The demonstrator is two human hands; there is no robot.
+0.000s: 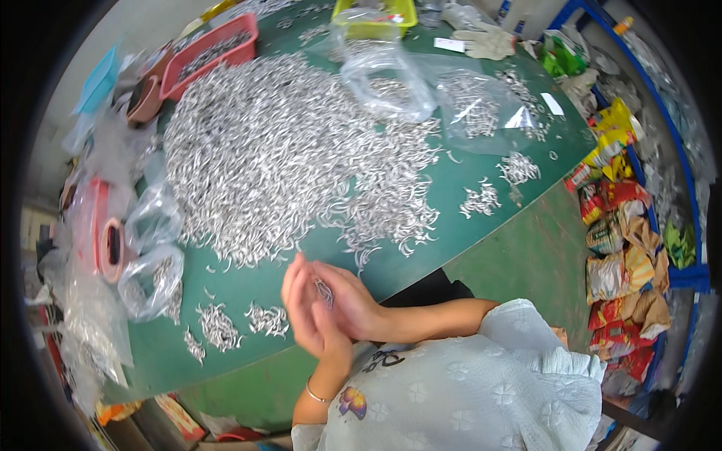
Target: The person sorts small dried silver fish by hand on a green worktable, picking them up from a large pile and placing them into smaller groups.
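My left hand (302, 312) and my right hand (353, 301) are pressed together just above the near edge of the green table (481, 248). A small bunch of silver curved metal hooks (325, 292) is held between both palms. A large heap of the same hooks (286, 150) covers the middle of the table beyond my hands. Small sorted clusters of hooks (218, 327) lie to the left of my hands, with another cluster (267, 319) beside them. My left wrist wears a thin bracelet.
Clear plastic bags (154, 278) holding hooks sit at the left edge and at the far side (391, 79). A red basket (210, 49), a yellow tray (376, 15) and a work glove (489, 41) stand at the back. Colourful snack wrappers (624, 248) pile up on the right.
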